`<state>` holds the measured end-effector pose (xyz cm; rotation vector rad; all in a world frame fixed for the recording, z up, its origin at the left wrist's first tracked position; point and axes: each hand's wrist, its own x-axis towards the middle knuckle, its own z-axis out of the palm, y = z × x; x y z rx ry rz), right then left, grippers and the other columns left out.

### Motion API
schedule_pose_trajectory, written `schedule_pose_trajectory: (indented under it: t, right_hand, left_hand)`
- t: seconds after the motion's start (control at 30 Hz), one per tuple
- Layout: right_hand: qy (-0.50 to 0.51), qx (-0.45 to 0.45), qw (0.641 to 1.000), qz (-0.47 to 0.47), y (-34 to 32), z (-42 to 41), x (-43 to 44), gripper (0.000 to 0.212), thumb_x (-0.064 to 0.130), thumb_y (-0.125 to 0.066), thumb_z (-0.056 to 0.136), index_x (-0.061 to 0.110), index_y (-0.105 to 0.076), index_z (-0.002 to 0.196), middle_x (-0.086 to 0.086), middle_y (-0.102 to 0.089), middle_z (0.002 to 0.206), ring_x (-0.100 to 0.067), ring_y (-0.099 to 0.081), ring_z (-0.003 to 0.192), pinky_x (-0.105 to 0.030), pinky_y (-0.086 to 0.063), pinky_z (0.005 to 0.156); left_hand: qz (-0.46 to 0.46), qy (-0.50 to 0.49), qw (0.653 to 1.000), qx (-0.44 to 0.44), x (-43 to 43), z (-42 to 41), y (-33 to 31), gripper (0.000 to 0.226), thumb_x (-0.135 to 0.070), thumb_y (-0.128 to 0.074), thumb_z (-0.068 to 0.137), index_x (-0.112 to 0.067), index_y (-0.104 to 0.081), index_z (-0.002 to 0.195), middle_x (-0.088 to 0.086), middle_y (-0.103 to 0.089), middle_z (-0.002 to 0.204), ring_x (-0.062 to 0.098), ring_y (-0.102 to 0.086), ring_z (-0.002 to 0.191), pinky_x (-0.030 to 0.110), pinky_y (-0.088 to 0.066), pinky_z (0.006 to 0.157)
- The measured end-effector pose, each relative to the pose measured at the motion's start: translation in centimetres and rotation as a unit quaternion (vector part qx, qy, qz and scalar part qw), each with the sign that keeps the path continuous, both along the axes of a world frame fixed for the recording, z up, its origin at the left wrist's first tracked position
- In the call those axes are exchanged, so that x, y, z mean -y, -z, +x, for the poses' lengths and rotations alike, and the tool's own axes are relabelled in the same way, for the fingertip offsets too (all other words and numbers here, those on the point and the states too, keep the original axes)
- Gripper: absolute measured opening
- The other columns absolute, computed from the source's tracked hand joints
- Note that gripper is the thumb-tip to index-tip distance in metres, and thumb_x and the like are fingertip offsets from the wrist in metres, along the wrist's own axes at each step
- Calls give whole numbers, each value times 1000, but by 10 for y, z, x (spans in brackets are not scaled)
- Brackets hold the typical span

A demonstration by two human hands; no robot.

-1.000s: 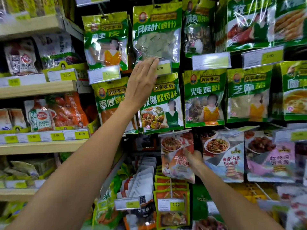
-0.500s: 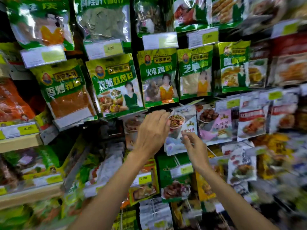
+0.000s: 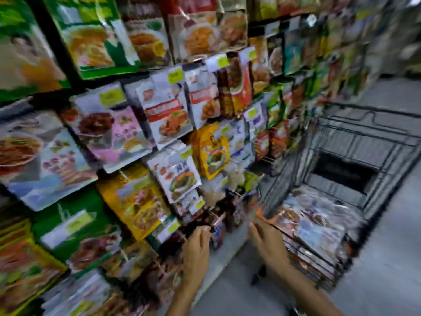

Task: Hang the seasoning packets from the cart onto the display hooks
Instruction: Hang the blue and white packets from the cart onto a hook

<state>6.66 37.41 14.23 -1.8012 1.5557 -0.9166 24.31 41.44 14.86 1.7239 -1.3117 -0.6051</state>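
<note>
Head view, heavy motion blur, print unreadable.

Left and centre: tall display rack of glossy hanging food packets in green, white, pink and orange. Small yellow-green price tags clipped above the rows. Bright yellow-orange pouch mid-rack. Low down, a row of small dark packets jutting out just ahead of the left fingertips. Pale grey shop floor at right and bottom.

Left hand: forearm up from the bottom edge, back of hand to camera, fingers loosely bent, holding nothing. Close to the small dark packets; contact not resolvable in the blur.

Right hand: back up, fingers relaxed and slightly spread, holding nothing. Tips at the near corner of the cart; touching or not, cannot tell.

Black wire shopping cart: parked tight against the rack, right of both hands. In its near end, a pile of shiny seasoning packets with reddish and blue-white prints, lying flat. Near wire rim between the right hand and that pile.
</note>
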Motion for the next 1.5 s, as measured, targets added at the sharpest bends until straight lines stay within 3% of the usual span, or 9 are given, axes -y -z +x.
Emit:
schedule_pose_trajectory:
  t: [0.13, 0.33, 0.5, 0.8, 0.93, 1.03, 1.23, 1.37, 1.5]
  right_hand:
    - [99, -3, 994, 47, 32, -83, -7, 15, 16, -55, 96, 19, -61, 82, -3, -64, 73, -20, -59, 70, -31, -32, 61]
    - [229, 13, 966, 117, 73, -155, 7, 14, 13, -59, 93, 15, -66, 80, -4, -66, 74, -21, -62, 73, -28, -35, 62]
    - [305, 20, 936, 174, 109, -197, 51, 13, 15, -57, 94, 12, -68, 88, -8, -72, 82, -26, -66, 79, -34, -46, 70]
    - [419, 74, 866, 263, 187, -244, 148, 17, 17, -51, 97, 9, -66, 99, -7, -71, 88, -20, -65, 77, -30, -51, 69]
    - [450, 86, 839, 294, 231, -266, 183, 16, 14, -50, 97, 6, -64, 101, -8, -69, 95, -18, -60, 80, -24, -45, 65]
    - [469, 97, 817, 320, 268, -283, 204, 17, 15, -49, 98, 5, -61, 103, -11, -67, 97, -20, -61, 83, -17, -39, 57]
    - [486, 105, 789, 360, 332, -303, 234, 46, 20, -53, 97, 11, -43, 141, -12, -60, 126, -28, -60, 112, -26, -46, 84]
    - [510, 125, 764, 376, 360, -305, 241, 42, 18, -59, 94, 7, -49, 133, -14, -62, 123, -28, -63, 106, -31, -54, 83]
    - [550, 152, 737, 363, 372, -303, 243, 38, 15, -65, 89, 7, -54, 124, -12, -65, 115, -27, -66, 99, -36, -57, 81]
  left_hand:
    - [36, 42, 998, -25, 22, -69, 35, 28, -4, -49, 95, -21, -60, 76, 6, -58, 74, 17, -54, 74, 25, -35, 67]
    - [90, 125, 988, 16, 92, -129, 66, 15, -5, -54, 93, 0, -68, 97, 17, -71, 94, 28, -64, 90, 21, -36, 71]
    - [132, 205, 969, 30, 175, -176, 97, 17, -9, -54, 94, -2, -66, 102, 18, -70, 97, 31, -63, 92, 30, -41, 77]
    - [216, 331, 917, 55, 305, -254, 176, 15, -15, -49, 97, -11, -62, 104, 2, -62, 86, 13, -56, 76, 12, -35, 56]
    - [249, 354, 899, 69, 335, -283, 223, 12, -10, -50, 96, -13, -58, 89, -6, -51, 73, 13, -50, 69, 26, -38, 62]
    - [290, 340, 890, 85, 353, -298, 267, 15, -8, -52, 95, -2, -64, 101, 8, -63, 89, 20, -56, 83, 26, -41, 69]
    - [318, 344, 875, 123, 376, -329, 333, 20, -4, -43, 96, 4, -61, 99, 22, -66, 94, 21, -55, 80, 31, -34, 64]
    - [305, 357, 875, 112, 386, -349, 350, 20, 3, -44, 93, 10, -61, 100, 24, -63, 92, 32, -59, 86, 34, -38, 66]
    - [291, 359, 880, 105, 388, -356, 356, 14, 13, -49, 86, 10, -60, 93, 13, -56, 81, 23, -52, 78, 30, -34, 62]
